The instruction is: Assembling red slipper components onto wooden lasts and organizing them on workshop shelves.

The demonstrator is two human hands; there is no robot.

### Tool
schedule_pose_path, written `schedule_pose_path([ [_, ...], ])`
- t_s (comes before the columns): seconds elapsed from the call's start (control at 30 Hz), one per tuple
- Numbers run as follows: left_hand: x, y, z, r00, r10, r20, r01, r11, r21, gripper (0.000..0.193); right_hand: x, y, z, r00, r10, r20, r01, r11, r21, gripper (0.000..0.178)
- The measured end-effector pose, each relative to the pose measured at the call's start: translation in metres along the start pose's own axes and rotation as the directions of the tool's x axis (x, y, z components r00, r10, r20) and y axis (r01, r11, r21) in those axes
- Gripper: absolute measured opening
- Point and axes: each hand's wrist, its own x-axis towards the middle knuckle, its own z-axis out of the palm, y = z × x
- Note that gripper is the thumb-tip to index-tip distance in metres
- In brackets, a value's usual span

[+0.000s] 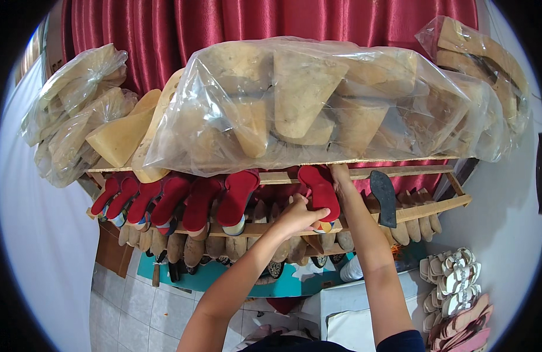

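Note:
A red heeled shoe (319, 189) with a multi-coloured block heel rests on the wooden rack, toe pointing away from me. My left hand (298, 216) is closed round its heel end, thumb lying on the red insole. Beside the toe of that shoe, my right hand (340, 175) reaches in under the upper shelf; its fingers are hidden there. To the left, several matching red shoes (237, 199) stand in a row on the same rack. A dark sole (383, 198) leans on the rack right of my right forearm.
Above, a shelf holds wooden shoe lasts (306, 88) in clear plastic bags. More lasts (193, 251) hang along the rack (412, 209). Below are a teal surface (297, 283) and a grey box (356, 299). Stacked white sandals (456, 281) stand at lower right, before a red curtain (241, 20).

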Motion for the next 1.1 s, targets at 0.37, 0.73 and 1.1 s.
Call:
schedule_pose_path([
  [0.37, 0.003, 0.022, -0.002, 0.985, -0.089, 0.151, 0.056, 0.976, 0.208, 0.043, 0.014, 0.023, -0.003, 0.996, -0.09, -0.006, 0.089, 0.99, -0.106, 0.04],
  [0.73, 0.004, 0.016, -0.005, 0.992, 0.024, 0.121, -0.061, 0.949, 0.31, 0.035, 0.02, 0.029, -0.002, 0.988, -0.151, -0.011, 0.146, 0.972, -0.184, 0.039],
  [1.1, -0.008, 0.026, -0.003, 0.998, 0.021, 0.063, -0.049, 0.878, 0.476, 0.055, 0.021, 0.028, -0.004, 0.955, -0.289, -0.064, 0.218, 0.834, -0.506, 0.042],
])
